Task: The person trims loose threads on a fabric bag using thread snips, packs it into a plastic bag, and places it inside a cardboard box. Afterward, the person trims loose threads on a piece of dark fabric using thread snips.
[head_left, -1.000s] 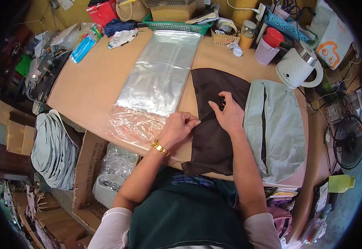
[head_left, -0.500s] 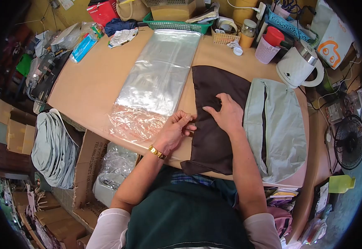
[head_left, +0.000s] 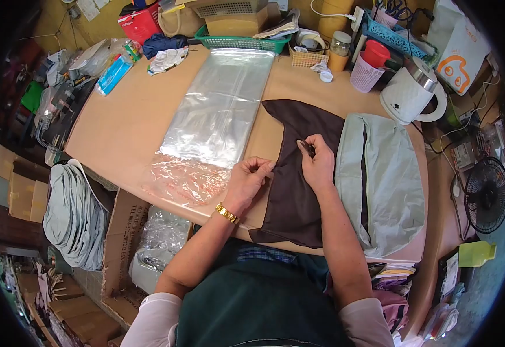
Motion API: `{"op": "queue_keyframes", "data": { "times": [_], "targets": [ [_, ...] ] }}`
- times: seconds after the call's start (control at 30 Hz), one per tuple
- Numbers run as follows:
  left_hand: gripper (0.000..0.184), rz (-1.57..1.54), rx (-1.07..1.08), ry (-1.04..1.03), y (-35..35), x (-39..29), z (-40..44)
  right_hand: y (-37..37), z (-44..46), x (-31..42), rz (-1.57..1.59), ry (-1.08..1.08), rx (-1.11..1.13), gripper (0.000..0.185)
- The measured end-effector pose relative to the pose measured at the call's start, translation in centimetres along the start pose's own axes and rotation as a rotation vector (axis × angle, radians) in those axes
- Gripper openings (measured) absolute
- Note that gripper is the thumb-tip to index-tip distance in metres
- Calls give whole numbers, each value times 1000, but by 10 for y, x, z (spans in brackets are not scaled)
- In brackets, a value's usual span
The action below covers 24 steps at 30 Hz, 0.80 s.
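Note:
A dark brown cloth piece (head_left: 293,202) lies on the table in front of me, its upper left corner pointing out to the left. My right hand (head_left: 317,162) is closed on a gathered fold of this cloth near its middle. At the cloth's left edge, the thumb and fingertips of my left hand (head_left: 253,178) are pinched together on the border. Just right of the cloth is a pale grey-green fabric cover (head_left: 400,185) with a dark strip down it. A stack of clear plastic bags (head_left: 212,110) lies to the left.
Along the back of the tan table (head_left: 113,121) stand a green basket (head_left: 241,45), a white kettle (head_left: 407,98) and a pink cup (head_left: 367,74). Grey folded fabric (head_left: 73,214) and an open cardboard box (head_left: 119,248) are at the lower left. A black fan (head_left: 487,196) stands right.
My right hand has closed from spread fingers and bunched up the brown cloth. The cloth's upper left edge has bent inward. My left hand stays at the cloth's left edge.

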<state>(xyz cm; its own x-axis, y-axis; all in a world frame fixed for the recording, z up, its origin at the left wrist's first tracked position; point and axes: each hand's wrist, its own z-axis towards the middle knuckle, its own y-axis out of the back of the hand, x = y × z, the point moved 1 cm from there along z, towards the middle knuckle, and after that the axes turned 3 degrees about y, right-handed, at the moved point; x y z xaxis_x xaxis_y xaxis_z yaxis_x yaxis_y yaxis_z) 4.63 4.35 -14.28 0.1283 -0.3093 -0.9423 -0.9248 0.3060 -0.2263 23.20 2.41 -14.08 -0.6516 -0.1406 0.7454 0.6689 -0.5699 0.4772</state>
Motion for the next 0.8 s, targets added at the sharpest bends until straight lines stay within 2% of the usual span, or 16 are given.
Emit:
{"op": "queue_keyframes", "data": {
  "times": [0.1, 0.2, 0.27, 0.4, 0.47, 0.53, 0.6, 0.63, 0.67, 0.73, 0.77, 0.8],
  "targets": [
    [18, 6, 22, 125, 13, 6, 0, -2, 1, -3, 28, 42, -69, 19],
    [21, -158, 33, 101, 15, 7, -1, -1, 2, -3, 20, 43, -76, 20],
    [26, -361, -61, 169, 14, 5, -1, 0, 2, -2, 68, 9, -80, 20],
    [33, -340, -6, 226, 9, -7, -3, 1, 2, 1, 91, 12, -96, 20],
    [41, -35, 55, 78, -8, -10, -4, 1, 1, 3, 96, 30, -89, 20],
    [37, 38, 67, 15, -13, -11, 3, 0, 1, 0, 87, 41, -88, 20],
    [27, -65, 54, 154, -10, -2, 11, 2, 2, 1, 77, 52, -91, 20],
    [17, -115, 21, 153, -10, 3, 13, 2, 2, 2, 66, 62, -85, 18],
    [17, -114, 26, 153, -6, 6, 14, 3, 1, 3, 56, 71, -81, 17],
    [15, -332, 172, 179, 4, 14, 16, 2, 0, 5, 68, 59, -63, 17],
    [15, -330, 171, 177, -1, 9, 12, 1, 0, 7, 82, 51, -43, 17],
    [16, -462, 95, 232, -8, 1, 6, 1, 0, 8, 85, 52, -44, 17]
  ]
}}
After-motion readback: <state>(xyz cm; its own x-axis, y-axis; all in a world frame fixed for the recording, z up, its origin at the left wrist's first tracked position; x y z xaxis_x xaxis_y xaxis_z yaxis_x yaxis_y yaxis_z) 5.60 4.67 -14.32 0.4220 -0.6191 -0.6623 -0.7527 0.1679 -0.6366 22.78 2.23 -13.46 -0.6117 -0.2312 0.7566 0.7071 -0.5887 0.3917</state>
